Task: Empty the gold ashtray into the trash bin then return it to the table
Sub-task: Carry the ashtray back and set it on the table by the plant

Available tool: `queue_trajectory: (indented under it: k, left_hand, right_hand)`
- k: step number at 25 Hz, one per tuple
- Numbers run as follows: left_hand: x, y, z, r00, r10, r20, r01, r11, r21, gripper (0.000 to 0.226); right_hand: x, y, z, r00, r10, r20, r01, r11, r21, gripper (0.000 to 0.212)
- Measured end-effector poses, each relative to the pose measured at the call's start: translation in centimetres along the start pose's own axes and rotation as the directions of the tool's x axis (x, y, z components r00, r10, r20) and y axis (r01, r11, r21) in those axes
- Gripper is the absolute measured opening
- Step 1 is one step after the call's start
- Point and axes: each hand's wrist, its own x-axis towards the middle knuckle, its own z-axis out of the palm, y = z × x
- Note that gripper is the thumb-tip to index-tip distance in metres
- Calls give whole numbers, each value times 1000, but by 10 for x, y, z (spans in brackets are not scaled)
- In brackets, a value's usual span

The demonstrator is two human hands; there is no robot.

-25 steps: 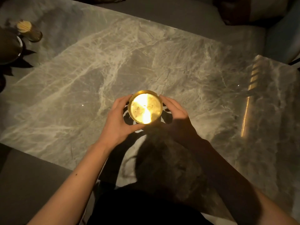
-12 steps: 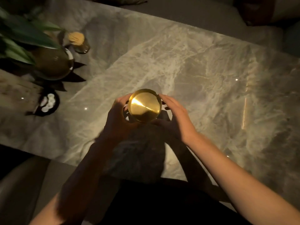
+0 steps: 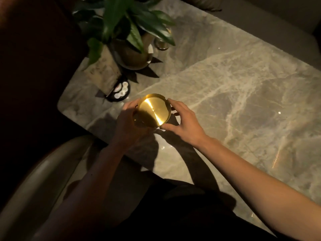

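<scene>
The left hand (image 3: pixel 129 121) is curled around the near-left side of the gold ashtray (image 3: pixel 152 111), its fingers wrapped on the rim and wall, though shadow hides exactly how firmly. The right hand (image 3: pixel 182 121) is spread on the other side, thumb at the near rim and fingertips touching the far-right edge. Between them the ashtray appears lifted off the marble surface (image 3: pixel 243 94), near its left end, and tipped a little toward the left.

That tilt is the first risk: whatever lies inside cannot be made out under the glare, and a steeper lean could let ash slide out before any bin is reached. No trash bin is in view, so the carry probably runs through the dark area on the left, where a misjudged step or edge is likely. The polished metal may slip if one hand lets go early. Just beyond, a small dark dish (image 3: pixel 120 90) and a potted plant (image 3: pixel 128 30) stand near enough for a swinging elbow to catch.
</scene>
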Motion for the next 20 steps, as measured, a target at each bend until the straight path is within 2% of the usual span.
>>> queue_trajectory:
  k: [2,7,13,20]
  left_hand:
    - [-4,-20,-16,998,-44,-36,45,999,15,101]
    - [-12,-59,-41,966,-221,-130,213,974,-76,98]
    - [-15,-99,-56,932,-329,-153,308,941,-143,104]
    - [-13,-136,-65,888,-401,-226,391,916,-89,108]
  right_hand:
    - [16,-10,19,999,-26,47,27,1000,-8,89]
    - [49,-27,63,986,-81,149,91,994,-61,88]
    - [78,-37,107,965,-110,238,146,979,-139,84]
    - [105,-38,141,955,-89,284,148,970,-193,84]
